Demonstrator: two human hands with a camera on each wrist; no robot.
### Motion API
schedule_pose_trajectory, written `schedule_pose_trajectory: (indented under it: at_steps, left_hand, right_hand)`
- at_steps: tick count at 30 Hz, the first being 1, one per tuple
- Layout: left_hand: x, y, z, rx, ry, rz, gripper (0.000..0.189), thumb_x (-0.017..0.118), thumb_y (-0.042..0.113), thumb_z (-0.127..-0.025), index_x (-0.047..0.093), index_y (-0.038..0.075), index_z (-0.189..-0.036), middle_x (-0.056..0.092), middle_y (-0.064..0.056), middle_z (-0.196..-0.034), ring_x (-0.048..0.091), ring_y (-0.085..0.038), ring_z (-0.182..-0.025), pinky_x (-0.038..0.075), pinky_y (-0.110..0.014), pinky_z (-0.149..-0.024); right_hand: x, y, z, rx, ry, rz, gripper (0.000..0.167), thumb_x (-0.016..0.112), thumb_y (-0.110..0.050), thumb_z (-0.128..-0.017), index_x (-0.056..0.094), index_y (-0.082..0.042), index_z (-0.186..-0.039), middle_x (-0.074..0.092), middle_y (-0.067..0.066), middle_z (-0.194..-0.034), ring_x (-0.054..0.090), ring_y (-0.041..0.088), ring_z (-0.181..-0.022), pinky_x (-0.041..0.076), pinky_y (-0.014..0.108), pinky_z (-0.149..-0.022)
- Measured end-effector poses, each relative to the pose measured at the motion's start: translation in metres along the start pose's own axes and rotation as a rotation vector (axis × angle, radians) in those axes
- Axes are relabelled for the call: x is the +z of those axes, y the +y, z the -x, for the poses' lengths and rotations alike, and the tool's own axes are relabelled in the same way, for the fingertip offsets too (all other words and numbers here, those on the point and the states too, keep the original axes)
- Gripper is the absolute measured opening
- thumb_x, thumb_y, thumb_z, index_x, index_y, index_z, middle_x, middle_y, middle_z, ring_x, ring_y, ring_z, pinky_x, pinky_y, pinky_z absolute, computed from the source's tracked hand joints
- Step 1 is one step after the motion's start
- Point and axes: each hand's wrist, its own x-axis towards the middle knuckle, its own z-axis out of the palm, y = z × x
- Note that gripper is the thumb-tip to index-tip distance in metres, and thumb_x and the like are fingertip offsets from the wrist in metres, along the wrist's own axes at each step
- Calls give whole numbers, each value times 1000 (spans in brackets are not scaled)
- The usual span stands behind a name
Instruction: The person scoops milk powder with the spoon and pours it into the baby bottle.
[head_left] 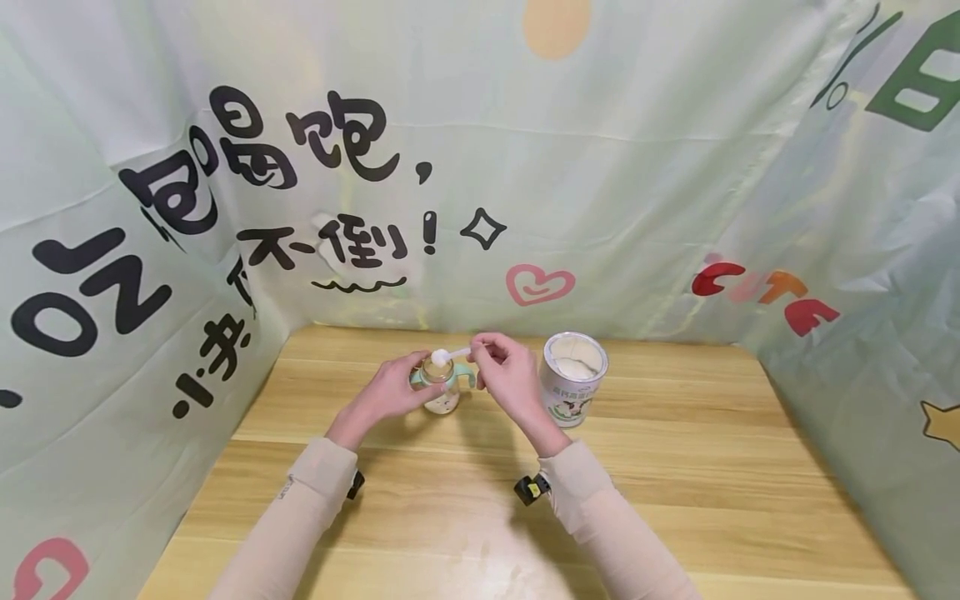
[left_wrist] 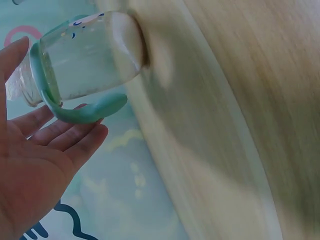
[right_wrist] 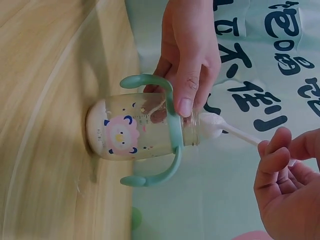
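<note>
Clearly, the left grip [head_left: 392,386] holds a handled bottle [right_wrist: 131,129]; the right grip [head_left: 512,377] pinches a white scoop [right_wrist: 214,124] at the bottle's mouth.

Bright head view, dim wrist views (both muted), soft shadows, pale glare on the wooden table [head_left: 435,521]

This seems a small cloth-walled booth [head_left: 847,225]: pale printed fabric [head_left: 630,192] hangs on three sides of a wood-grain table [head_left: 675,467], with big black writing [head_left: 347,133], a pink heart [head_left: 540,287] and a yellow star [head_left: 942,424]. What room lies beyond the fabric cannot be told.
</note>
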Motion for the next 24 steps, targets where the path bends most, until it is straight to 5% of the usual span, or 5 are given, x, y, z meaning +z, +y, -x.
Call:
schedule_pose_trajectory:
  at_steps: [11, 20, 24]
  left_hand:
    - [4, 0, 2, -7, 10, 17, 75, 76, 47, -96, 52, 4, -153, 70, -20, -135, 69, -36, -120, 57, -54, -104]
    - [5, -1, 1, -2, 17, 17, 71, 77, 44, -96, 54, 6, -151, 71, -19, -132, 70, -35, -119, 57, -54, -104]
    - [5, 0, 1, 2, 20, 11, 71, 77, 44, -95, 54, 5, -150, 72, -20, -131, 70, -36, -117, 57, -54, -103]
  right_hand:
    - [1, 5, 1, -7, 5, 41, 16, 64, -17, -102, 78, -12, -106, 78, 15, -88, 67, 45, -60, 41, 19, -44]
    - [0, 8, 2, 6, 1, 40, 16, 64, -13, -101, 78, -8, -105, 78, 22, -91, 62, 18, -49, 41, 19, -44]
    - [0, 9, 3, 21, 3, 43, 16, 63, -12, -100, 79, -9, -105, 78, 16, -88, 64, 23, -51, 41, 19, -44]
